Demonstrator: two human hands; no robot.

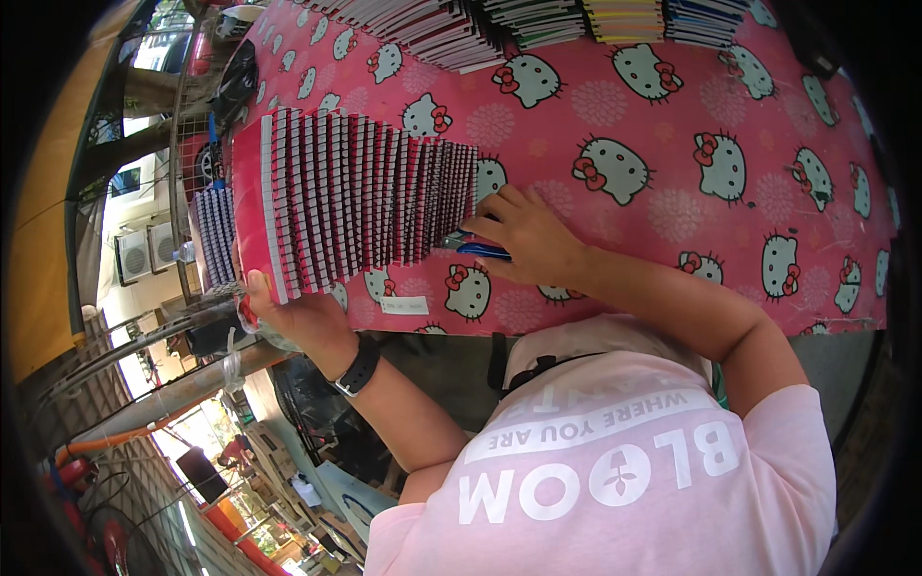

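Observation:
A long fanned stack of red booklets or cards (360, 192) lies at the left of the table, each showing a white edge strip crossed by dark marks. My left hand (298, 322), with a black watch on its wrist, grips the near left corner of the stack, its thumb on the outermost red piece. My right hand (523, 235) is closed on a small blue-handled tool (483, 251) at the stack's right end. The tool's tip points left toward the last strips; its exact kind is partly hidden by the fingers.
A pink table cover (672, 202) with printed cat faces spreads beneath. Along the far edge stand rows of stacked pieces in white and red (423, 29), green (538, 21), yellow (624, 21) and blue (706, 21). A white label (404, 305) lies near the front edge.

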